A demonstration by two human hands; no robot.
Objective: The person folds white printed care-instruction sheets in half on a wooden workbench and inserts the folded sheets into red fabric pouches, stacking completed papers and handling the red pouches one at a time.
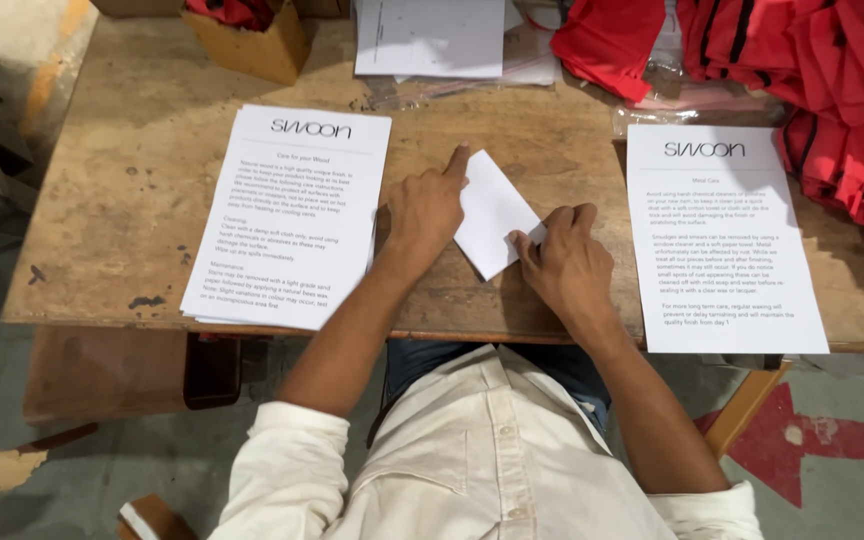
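A folded white sheet of paper [492,205] lies tilted on the worn wooden table [142,150], between my two hands. My left hand [424,208] rests on its left edge, with the index finger stretched out and pressing the top corner. My right hand [564,262] presses down on the sheet's lower right edge with its fingertips. Both forearms reach in from my white rolled-up sleeves.
A stack of printed white sheets [287,215] lies to the left, another stack [722,235] to the right. Red fabric items [812,70] pile at the back right. A cardboard box [252,40] and more white papers [430,35] sit at the back.
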